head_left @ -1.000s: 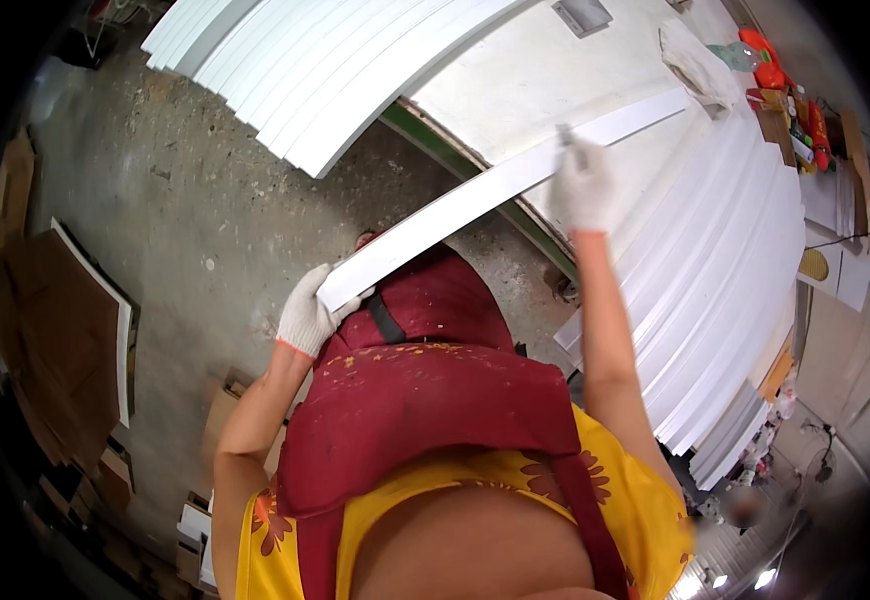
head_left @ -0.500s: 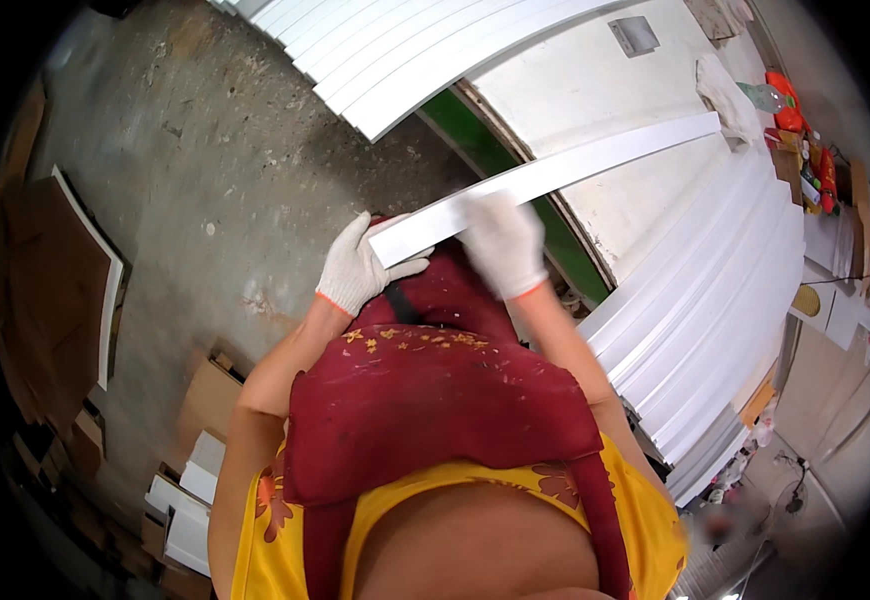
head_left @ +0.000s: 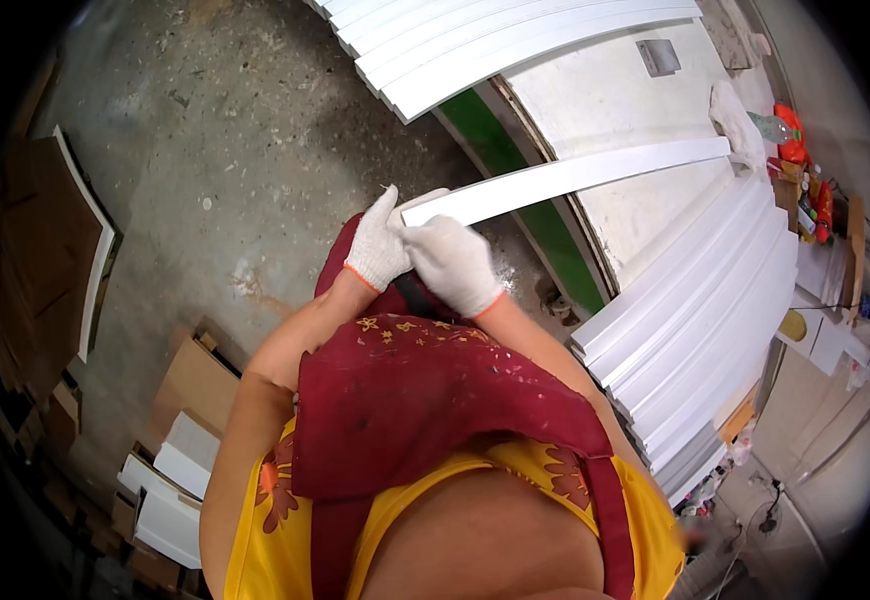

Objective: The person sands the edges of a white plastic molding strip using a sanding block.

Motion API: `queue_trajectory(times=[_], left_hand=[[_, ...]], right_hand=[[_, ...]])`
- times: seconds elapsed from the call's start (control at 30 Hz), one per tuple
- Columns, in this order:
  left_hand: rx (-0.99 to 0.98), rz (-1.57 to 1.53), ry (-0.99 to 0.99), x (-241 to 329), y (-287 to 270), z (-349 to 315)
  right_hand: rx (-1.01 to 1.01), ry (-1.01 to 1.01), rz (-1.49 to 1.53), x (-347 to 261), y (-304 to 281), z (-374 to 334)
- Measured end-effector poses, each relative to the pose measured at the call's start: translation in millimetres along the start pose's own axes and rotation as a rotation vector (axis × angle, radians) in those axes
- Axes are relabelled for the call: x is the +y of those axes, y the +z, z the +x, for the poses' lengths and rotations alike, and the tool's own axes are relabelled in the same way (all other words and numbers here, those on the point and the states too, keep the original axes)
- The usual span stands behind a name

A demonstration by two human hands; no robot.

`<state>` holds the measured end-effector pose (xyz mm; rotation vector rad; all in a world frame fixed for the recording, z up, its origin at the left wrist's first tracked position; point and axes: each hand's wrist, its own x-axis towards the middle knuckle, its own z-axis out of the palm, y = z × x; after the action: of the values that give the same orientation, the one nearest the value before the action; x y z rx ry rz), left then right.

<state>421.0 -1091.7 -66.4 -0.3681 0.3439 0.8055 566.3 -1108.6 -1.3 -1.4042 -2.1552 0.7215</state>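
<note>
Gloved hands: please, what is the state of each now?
Left hand: holding the near end of the white strip.
Right hand: at the same end; its grip cannot be told.

From where I stand it's a workshop: stained grey floor [head_left: 225,180], long white strips [head_left: 695,310] stacked right and far, brown boards [head_left: 45,250] piled left, a flecked apron [head_left: 435,410].

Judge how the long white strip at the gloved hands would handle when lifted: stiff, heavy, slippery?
Probably fairly stiff: the white strip spans from the left hand out over the white table without clear sag, allowing for fisheye bending. Likely light for its length, since it looks narrow. Its smooth-looking face may slide easily.
</note>
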Motion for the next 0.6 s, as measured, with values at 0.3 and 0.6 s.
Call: queue_trajectory(times=[0.3, 0.6], left_hand=[[0.033, 0.073, 0.031, 0.6, 19.9, -3.9], [0.079, 0.084, 0.070, -2.6, 19.0, -3.0]], right_hand=[[0.378, 0.223, -0.362, 108.7, -75.0, -11.2], [0.135, 0.028, -0.060, 22.8, -32.5, -0.3]])
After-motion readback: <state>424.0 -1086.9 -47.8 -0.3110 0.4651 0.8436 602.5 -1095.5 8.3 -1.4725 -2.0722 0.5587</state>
